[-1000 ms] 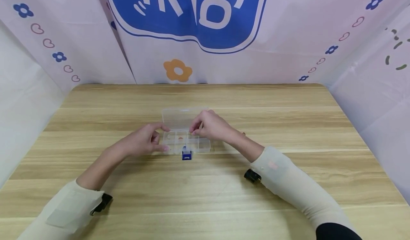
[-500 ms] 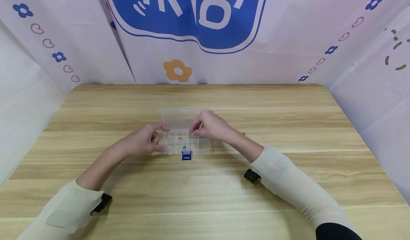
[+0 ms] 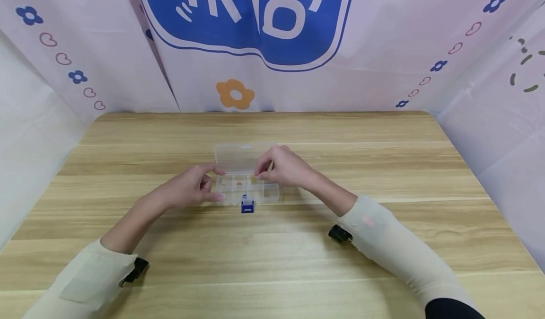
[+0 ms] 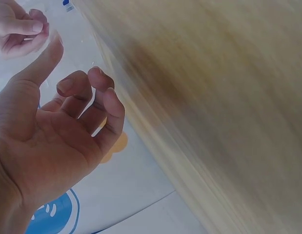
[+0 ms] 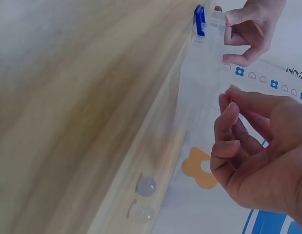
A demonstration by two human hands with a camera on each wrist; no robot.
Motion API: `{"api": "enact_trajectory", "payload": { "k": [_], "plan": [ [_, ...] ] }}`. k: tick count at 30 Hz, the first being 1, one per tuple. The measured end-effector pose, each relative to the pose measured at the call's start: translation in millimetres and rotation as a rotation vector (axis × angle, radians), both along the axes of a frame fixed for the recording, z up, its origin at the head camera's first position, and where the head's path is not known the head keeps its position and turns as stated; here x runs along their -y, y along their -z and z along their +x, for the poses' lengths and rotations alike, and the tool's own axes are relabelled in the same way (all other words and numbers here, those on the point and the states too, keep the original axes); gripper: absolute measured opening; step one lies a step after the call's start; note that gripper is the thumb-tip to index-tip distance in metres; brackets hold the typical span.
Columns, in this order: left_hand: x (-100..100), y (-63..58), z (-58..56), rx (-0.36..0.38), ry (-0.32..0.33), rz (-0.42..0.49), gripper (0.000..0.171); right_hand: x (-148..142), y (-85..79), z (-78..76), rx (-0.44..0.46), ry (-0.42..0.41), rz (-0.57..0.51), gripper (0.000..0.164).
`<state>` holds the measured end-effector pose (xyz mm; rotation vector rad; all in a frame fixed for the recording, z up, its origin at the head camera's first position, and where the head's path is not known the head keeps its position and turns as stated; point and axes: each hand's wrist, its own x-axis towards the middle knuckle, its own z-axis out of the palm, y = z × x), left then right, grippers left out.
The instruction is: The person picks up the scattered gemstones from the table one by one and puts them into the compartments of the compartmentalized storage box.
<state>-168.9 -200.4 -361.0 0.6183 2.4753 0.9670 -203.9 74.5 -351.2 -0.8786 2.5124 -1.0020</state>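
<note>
A clear plastic compartment box (image 3: 270, 193) lies on the table, its lid (image 3: 238, 158) tipped back and a blue latch (image 3: 247, 207) at the front. My left hand (image 3: 187, 186) grips the box's left end, index finger at the back edge and thumb at the front. Over the back compartments hovers my right hand (image 3: 285, 166), thumb and index tips close together; whether they pinch something tiny cannot be seen. A small orange-red piece (image 3: 239, 184) sits in one back compartment, and a yellowish piece (image 3: 254, 179) lies just under the right fingertips.
Two small translucent round pieces, one (image 5: 146, 185) beside the other (image 5: 141, 213), rest on the wooden table (image 3: 255, 262) in the right wrist view; the right arm seems to hide them from the head view. A printed cloth (image 3: 366, 49) hangs behind the table.
My right hand has shifted slightly right from the box, showing more of the yellowish piece. The left hand keeps its hold on the box.
</note>
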Motion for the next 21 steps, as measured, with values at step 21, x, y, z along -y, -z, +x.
{"api": "enact_trajectory", "payload": {
  "k": [21],
  "plan": [
    [-1.7, -3.5, 3.2, 0.009, 0.002, -0.013, 0.058, -47.8, 0.5, 2.9, -0.008, 0.03, -0.05, 0.006]
  ]
}}
